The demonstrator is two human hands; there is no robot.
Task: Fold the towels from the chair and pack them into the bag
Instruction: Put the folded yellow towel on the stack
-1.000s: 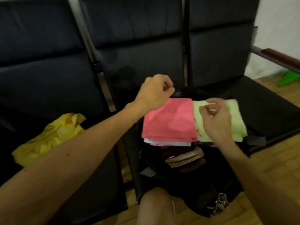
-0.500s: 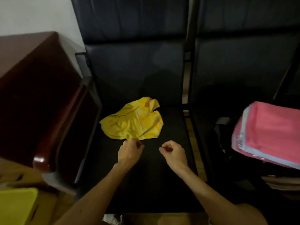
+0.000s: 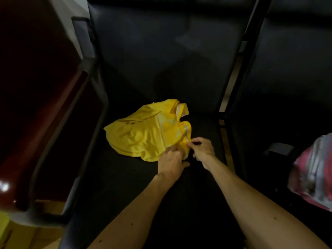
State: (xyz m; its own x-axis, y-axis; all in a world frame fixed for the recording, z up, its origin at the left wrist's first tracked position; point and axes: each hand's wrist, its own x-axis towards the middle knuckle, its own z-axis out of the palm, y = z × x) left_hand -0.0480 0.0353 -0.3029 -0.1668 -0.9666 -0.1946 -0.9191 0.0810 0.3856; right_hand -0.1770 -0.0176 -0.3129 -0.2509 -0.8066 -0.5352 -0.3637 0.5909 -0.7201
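The crumpled yellow towel (image 3: 143, 135) lay on the black chair seat (image 3: 179, 194), spreading beyond the fingertips. The right hand (image 3: 203, 150) pinched its near edge. The left hand (image 3: 170, 159) touched the cloth just beside, but its grip could not be told.

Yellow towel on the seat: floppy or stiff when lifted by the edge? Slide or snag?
Probably floppy: the yellow towel lies crumpled in soft wrinkles, so it should drape from wherever the right hand pinches its hem. Likely light, being thin enough to bunch. On the smooth dark chair seat it would probably slide rather than snag.
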